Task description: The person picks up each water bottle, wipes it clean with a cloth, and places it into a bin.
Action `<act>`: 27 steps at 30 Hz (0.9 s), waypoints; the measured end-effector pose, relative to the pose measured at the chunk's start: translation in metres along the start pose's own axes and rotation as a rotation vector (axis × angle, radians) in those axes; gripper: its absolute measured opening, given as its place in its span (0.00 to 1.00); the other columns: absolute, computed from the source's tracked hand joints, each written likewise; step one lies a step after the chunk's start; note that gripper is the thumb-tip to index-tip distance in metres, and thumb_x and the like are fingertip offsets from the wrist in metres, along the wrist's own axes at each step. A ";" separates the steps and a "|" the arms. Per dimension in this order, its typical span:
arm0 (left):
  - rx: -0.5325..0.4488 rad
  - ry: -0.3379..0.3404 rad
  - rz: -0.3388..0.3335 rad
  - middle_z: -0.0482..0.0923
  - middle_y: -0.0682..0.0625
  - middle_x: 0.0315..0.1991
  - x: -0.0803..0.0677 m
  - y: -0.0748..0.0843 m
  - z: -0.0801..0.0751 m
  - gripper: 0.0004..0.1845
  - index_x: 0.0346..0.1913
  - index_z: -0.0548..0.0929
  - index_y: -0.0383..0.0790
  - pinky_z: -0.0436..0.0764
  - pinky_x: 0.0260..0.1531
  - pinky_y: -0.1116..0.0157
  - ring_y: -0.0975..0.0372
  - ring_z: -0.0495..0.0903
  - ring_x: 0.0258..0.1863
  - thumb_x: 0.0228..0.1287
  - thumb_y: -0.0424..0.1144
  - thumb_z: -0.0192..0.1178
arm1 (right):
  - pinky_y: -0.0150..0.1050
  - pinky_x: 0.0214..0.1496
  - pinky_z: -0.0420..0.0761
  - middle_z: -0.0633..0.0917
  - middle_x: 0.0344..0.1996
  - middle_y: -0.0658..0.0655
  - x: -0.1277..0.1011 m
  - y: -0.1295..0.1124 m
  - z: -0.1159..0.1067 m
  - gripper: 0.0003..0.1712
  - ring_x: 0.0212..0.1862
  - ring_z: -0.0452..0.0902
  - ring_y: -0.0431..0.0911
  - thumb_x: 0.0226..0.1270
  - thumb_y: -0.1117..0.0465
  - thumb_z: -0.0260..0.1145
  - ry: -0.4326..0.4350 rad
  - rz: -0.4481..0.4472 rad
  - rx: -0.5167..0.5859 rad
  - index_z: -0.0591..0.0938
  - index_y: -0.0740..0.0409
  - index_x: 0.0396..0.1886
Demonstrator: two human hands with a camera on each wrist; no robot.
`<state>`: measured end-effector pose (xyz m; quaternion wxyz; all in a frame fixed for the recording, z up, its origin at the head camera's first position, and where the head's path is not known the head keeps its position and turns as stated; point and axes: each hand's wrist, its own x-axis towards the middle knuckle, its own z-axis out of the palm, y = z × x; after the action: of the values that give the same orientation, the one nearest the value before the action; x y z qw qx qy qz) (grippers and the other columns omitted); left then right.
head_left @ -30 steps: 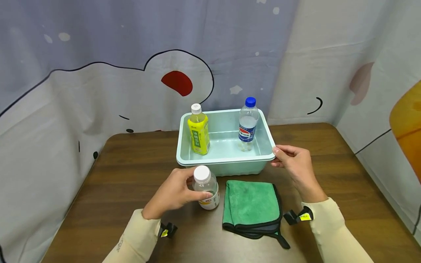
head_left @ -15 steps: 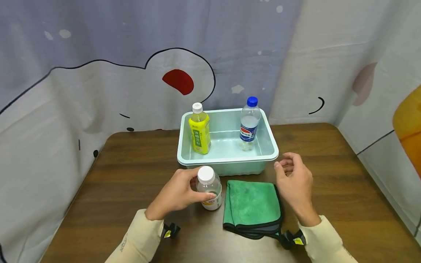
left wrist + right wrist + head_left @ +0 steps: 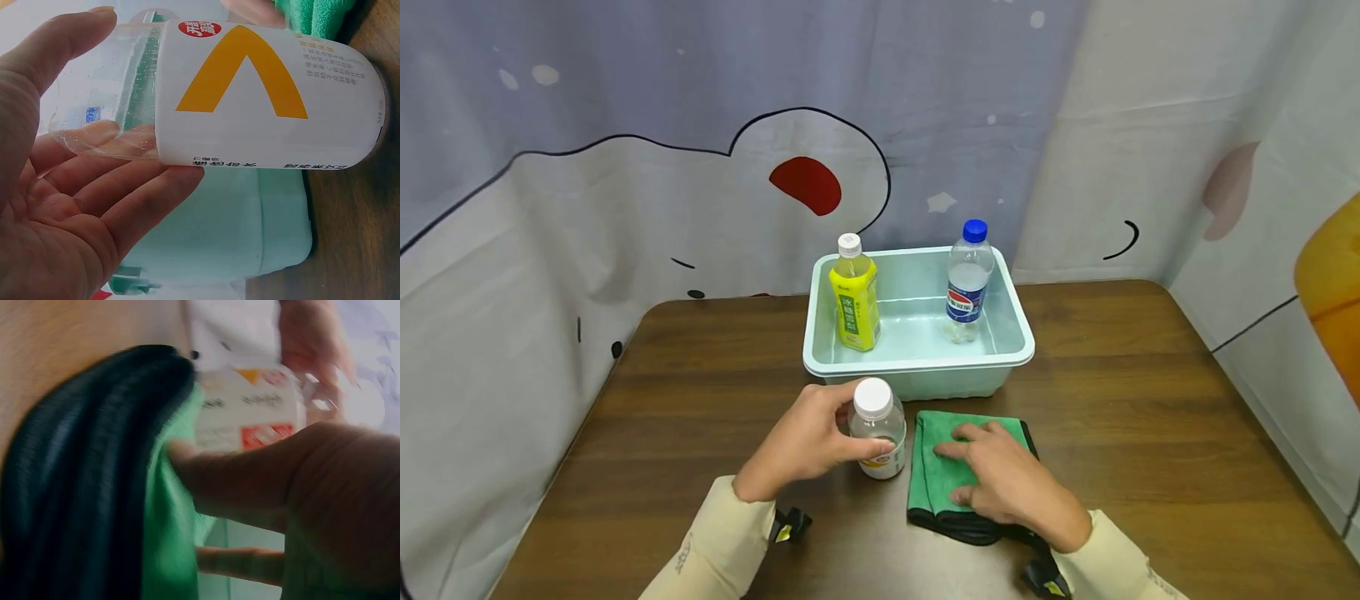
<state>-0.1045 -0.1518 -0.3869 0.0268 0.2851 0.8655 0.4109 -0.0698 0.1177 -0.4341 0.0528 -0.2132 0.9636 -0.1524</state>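
Clear plastic, the small white-capped bottle stood on the table in the curled grip of the left hand, outside the tub holding two bottles, while the right hand lay flat-fingered on the green cloth.

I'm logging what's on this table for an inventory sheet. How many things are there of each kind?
Bottles: 3, namely the yellow bottle and the blue-capped bottle in the bin, and the white-capped bottle gripped by the left hand
Bins: 1, the pale green bin
Cloths: 1, the green cloth under the right hand
Total: 5
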 end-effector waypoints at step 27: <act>0.034 0.000 -0.080 0.88 0.49 0.46 0.002 0.009 0.001 0.26 0.56 0.85 0.39 0.86 0.41 0.65 0.63 0.84 0.41 0.52 0.36 0.79 | 0.28 0.64 0.73 0.81 0.50 0.56 0.022 -0.021 -0.012 0.26 0.55 0.77 0.46 0.52 0.83 0.60 0.568 -0.440 0.585 0.80 0.60 0.50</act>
<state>-0.1014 -0.1457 -0.3809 0.0381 0.2505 0.8832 0.3946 -0.0836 0.0933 -0.4169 -0.1892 -0.3385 0.7882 -0.4779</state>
